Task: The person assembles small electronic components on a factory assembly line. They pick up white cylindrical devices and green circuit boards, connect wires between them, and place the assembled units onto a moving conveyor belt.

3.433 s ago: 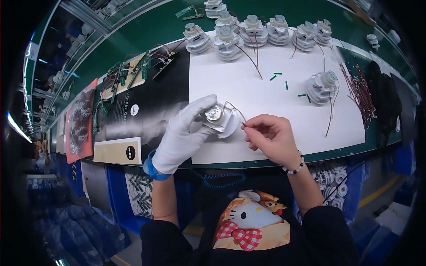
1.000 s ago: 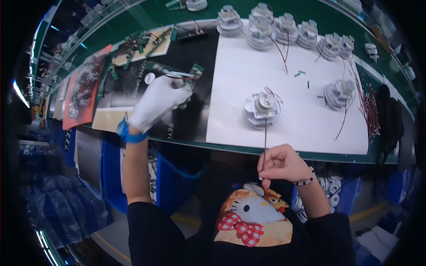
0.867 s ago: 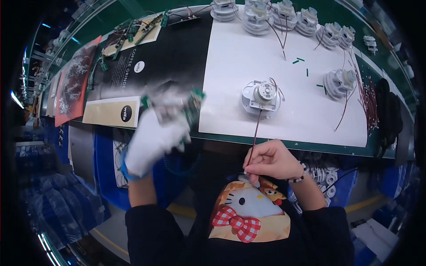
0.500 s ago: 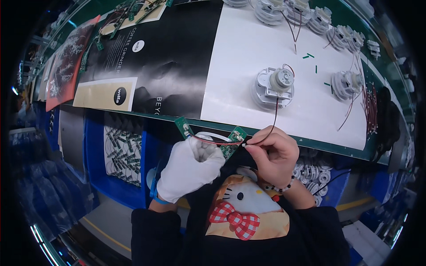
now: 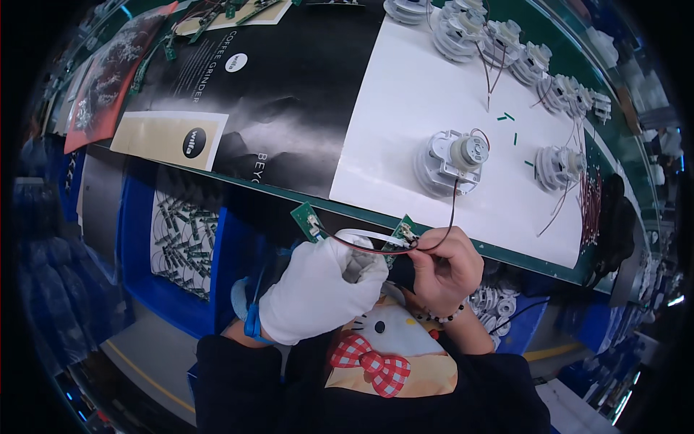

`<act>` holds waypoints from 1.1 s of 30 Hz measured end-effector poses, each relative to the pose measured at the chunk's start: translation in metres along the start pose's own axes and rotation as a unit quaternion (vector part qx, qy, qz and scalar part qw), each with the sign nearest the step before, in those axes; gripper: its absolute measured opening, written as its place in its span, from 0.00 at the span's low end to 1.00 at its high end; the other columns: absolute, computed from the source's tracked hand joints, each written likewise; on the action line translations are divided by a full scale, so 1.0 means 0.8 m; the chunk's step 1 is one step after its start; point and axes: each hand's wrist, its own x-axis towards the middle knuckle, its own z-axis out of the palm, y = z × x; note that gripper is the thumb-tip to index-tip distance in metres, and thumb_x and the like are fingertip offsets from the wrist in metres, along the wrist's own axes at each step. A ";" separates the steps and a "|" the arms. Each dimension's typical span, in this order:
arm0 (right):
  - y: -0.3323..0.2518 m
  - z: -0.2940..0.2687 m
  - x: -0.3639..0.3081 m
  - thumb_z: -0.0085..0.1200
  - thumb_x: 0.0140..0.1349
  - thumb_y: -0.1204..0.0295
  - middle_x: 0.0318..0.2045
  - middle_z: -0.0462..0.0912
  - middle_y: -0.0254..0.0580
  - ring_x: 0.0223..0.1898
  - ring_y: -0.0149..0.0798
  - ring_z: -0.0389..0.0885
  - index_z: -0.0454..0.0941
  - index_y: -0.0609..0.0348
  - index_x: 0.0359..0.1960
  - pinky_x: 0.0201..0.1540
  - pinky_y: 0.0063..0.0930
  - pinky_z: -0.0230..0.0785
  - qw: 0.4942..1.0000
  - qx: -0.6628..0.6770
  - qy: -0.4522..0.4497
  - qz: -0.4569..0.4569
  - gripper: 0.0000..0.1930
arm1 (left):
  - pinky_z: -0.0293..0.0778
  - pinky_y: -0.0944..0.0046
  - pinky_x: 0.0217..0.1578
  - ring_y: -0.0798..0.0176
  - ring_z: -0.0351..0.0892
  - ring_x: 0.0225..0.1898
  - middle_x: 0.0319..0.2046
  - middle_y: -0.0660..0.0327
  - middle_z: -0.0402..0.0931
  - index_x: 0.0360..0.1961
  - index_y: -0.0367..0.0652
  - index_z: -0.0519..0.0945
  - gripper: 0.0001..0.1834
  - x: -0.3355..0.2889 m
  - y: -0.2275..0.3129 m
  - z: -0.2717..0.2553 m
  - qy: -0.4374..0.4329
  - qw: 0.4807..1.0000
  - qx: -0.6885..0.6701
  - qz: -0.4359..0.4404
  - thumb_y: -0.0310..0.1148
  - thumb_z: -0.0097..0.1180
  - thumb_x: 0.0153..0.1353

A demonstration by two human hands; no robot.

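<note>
My left hand (image 5: 322, 289), in a white glove, is closed on a pair of green circuit boards in front of the table edge. One circuit board (image 5: 307, 220) sticks out at its left; the other circuit board (image 5: 405, 230) tilts up at its right. A white flat cable (image 5: 365, 233) and dark red and black wires arch between them. My bare right hand (image 5: 450, 269) pinches the end of a motor lead (image 5: 454, 206) against the right board; fingertips hide the plug. That lead runs up to a clear-and-white motor assembly (image 5: 452, 163) standing on the white sheet.
More motor assemblies (image 5: 459, 32) line the far right, near small green strips (image 5: 515, 138) and a bundle of red wires (image 5: 591, 210). Black printed sheets (image 5: 289, 94) and a red bag (image 5: 108, 87) lie left. Below the table are a blue bin (image 5: 213, 267) of boards and white parts (image 5: 499, 300).
My right hand has brought the lead's white plug from beside the right board onto it. My left hand still holds the boards. The whole view has shifted slightly.
</note>
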 end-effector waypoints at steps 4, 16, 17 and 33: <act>0.004 -0.001 0.002 0.62 0.41 0.83 0.21 0.78 0.42 0.17 0.30 0.73 0.74 0.63 0.25 0.17 0.16 0.62 0.997 -0.047 0.011 -0.066 0.10 | 0.72 0.70 0.21 0.68 0.77 0.18 0.17 0.60 0.76 0.29 0.37 0.75 0.07 -0.002 0.009 -0.003 0.000 0.999 0.042 0.025 0.28 0.57 0.51; 0.001 -0.009 0.002 0.64 0.41 0.81 0.22 0.78 0.41 0.20 0.35 0.77 0.73 0.61 0.24 0.21 0.20 0.68 0.986 -0.125 -0.019 -0.110 0.11 | 0.70 0.70 0.17 0.66 0.76 0.15 0.15 0.61 0.73 0.27 0.37 0.74 0.06 -0.009 0.005 -0.003 0.019 0.993 0.051 0.101 0.28 0.58 0.53; 0.000 -0.009 0.002 0.63 0.41 0.81 0.22 0.78 0.41 0.20 0.35 0.77 0.73 0.61 0.25 0.21 0.20 0.68 0.986 -0.125 -0.019 -0.109 0.11 | 0.70 0.70 0.17 0.66 0.76 0.15 0.15 0.61 0.73 0.28 0.37 0.74 0.06 -0.009 0.006 -0.003 0.014 0.994 0.047 0.094 0.28 0.58 0.53; -0.009 -0.012 0.003 0.62 0.42 0.81 0.22 0.78 0.41 0.21 0.36 0.77 0.73 0.62 0.26 0.22 0.21 0.69 0.980 -0.163 -0.027 -0.112 0.11 | 0.70 0.67 0.17 0.62 0.76 0.16 0.16 0.60 0.73 0.28 0.41 0.74 0.05 -0.007 0.006 -0.006 0.029 0.979 0.112 0.168 0.28 0.58 0.52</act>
